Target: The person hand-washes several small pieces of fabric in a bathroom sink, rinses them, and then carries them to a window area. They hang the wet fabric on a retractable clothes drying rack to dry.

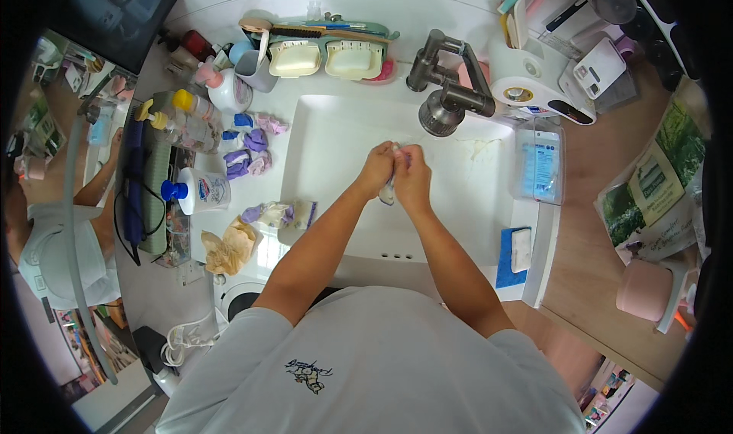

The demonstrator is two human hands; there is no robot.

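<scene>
Over the white sink basin, my left hand and my right hand meet and grip one small purple-and-white cloth item, perhaps a sock. Most of it is hidden by my fingers, and its pale end hangs below them. The dark grey faucet is just beyond my right hand. Left of the basin, several small crumpled purple, blue, white and pink cloths lie on the counter. Another purple-and-white cloth drapes over the basin's left rim, beside my left forearm.
Crumpled tan cloth lies at the left front. A Safeguard bottle and a pink-topped pump bottle stand left. Two soap dishes line the back. On the right are a clear box and a blue-and-white sponge.
</scene>
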